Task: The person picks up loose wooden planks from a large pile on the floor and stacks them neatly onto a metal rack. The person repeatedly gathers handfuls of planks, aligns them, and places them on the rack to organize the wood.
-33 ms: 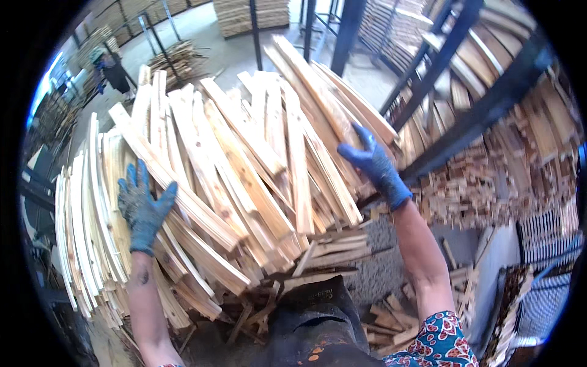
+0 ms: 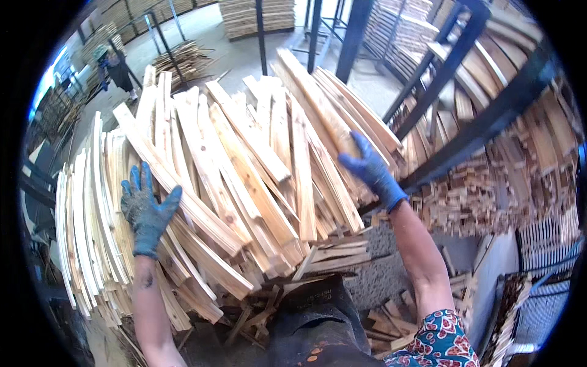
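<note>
A big heap of pale wooden strips lies before me, most of them pointing away from my body. My left hand, in a dirty blue glove, rests on the heap's left part with fingers spread. Beside its thumb runs a long slanting strip. On the right, my right hand, also in a blue glove, touches the near part of a thick board. Its thumb and fingers are stretched apart; their undersides are hidden. That board lies on top of other strips at the heap's right side.
Dark metal posts stand behind the heap, and a slanting beam borders its right. Beyond the beam is stacked wood. Offcuts lie on the floor by my legs. A person stands far left.
The thick board's far end has come slightly nearer to me, with my right hand still on it. The whole view has shifted a little. My left hand keeps its spread pose.
</note>
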`<state>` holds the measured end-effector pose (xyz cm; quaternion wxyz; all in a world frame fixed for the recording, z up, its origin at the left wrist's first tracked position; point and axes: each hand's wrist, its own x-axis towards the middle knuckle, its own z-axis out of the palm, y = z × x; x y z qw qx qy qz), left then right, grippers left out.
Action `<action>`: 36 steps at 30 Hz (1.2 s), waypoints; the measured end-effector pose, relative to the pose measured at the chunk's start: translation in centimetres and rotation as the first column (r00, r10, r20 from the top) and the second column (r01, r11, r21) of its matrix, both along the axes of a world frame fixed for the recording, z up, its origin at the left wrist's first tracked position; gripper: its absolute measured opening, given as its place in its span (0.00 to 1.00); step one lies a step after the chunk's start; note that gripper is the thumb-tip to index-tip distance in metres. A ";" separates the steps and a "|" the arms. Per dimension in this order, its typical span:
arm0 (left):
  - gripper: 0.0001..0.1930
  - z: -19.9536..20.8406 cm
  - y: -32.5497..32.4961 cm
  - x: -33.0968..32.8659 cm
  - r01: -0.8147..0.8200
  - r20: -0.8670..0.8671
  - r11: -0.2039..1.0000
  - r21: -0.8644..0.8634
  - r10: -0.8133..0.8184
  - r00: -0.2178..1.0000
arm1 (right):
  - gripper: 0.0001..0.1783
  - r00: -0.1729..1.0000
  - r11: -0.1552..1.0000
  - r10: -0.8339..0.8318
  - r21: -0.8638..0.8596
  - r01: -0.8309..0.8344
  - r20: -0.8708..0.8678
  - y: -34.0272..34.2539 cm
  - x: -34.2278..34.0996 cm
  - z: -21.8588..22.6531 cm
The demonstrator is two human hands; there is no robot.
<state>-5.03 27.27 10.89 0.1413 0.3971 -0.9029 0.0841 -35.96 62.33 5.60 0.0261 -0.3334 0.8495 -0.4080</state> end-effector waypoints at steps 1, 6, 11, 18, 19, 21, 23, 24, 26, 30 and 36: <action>0.49 0.8 0.1 0.3 0.008 -0.034 0.999 0.036 -0.007 0.999 | 0.46 0.989 0.985 0.049 0.170 -0.026 -0.137 -0.8 -0.4 -0.4; 0.50 1.8 0.6 0.8 -0.071 -0.107 0.994 0.077 0.079 0.991 | 0.37 0.956 0.715 0.283 0.681 -0.158 -0.075 -3.0 -1.3 0.1; 0.52 0.8 -0.9 -1.3 -0.169 -0.402 0.961 0.221 0.247 0.882 | 0.25 0.811 0.846 0.533 0.169 -0.506 -0.242 -14.5 -3.6 5.0; 0.55 2.0 -1.6 -2.7 -0.406 -0.148 0.879 0.250 0.449 0.881 | 0.44 0.925 0.926 0.374 0.084 -0.368 -0.067 -29.2 0.0 -2.0; 0.55 1.3 -1.7 -2.9 -0.260 -0.352 0.874 0.412 0.415 0.839 | 0.40 0.931 0.932 0.363 0.007 -0.363 -0.043 -28.5 0.2 -2.2; 0.54 2.2 -1.6 -3.7 -0.377 -0.162 0.816 0.438 0.484 0.860 | 0.34 0.896 0.898 0.426 -0.177 -0.402 0.125 -27.3 -0.9 -3.8; 0.54 3.3 -1.3 -6.4 -0.489 -0.028 0.761 0.426 0.552 0.833 | 0.30 0.884 0.873 0.457 -0.239 -0.425 0.095 -26.0 -3.1 -3.5; 0.55 3.5 -1.4 -6.6 -0.475 -0.042 0.770 0.426 0.541 0.840 | 0.30 0.859 0.829 0.494 -0.369 -0.420 0.132 -25.6 -3.8 -3.6; 0.55 3.1 -1.4 -3.1 -0.470 -0.070 0.785 0.404 0.538 0.840 | 0.29 0.325 0.807 0.590 -0.550 -0.216 0.739 -23.5 -2.8 0.1; 0.56 3.2 -0.5 -6.9 -0.506 -0.010 0.783 0.361 0.546 0.838 | 0.27 0.754 0.841 0.516 -0.410 -0.354 0.407 -14.6 -6.8 -1.3; 0.45 0.4 5.2 -11.3 -0.423 0.037 0.882 0.209 0.425 0.904 | 0.25 0.722 0.747 0.665 0.178 -0.640 -0.191 -11.3 -9.7 3.3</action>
